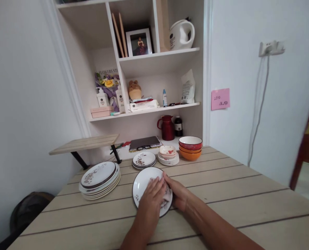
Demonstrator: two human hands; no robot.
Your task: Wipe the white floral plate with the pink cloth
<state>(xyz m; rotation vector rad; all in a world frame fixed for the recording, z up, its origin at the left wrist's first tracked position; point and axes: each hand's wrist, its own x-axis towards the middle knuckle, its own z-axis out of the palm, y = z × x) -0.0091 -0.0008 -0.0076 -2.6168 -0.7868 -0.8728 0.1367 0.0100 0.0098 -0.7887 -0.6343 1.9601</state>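
While a stack of glazed plates (99,177) sits to the left, out of the way, one round white plate (144,184) lies flat on the slatted wooden table (222,194). The left hand (151,197) presses flat, fingers extended, on a soft crumpled cloth (167,196). The right hand (179,195) clamps the plate's dark rim, seemingly to stop it sliding. Glossy bowls (190,147) nest beyond.

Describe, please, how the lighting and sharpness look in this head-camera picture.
Head view: soft, even light, no glare on the plate; left hand and right hand sharp; door at the right edge blurred; shelf frame leans from wide-angle distortion.
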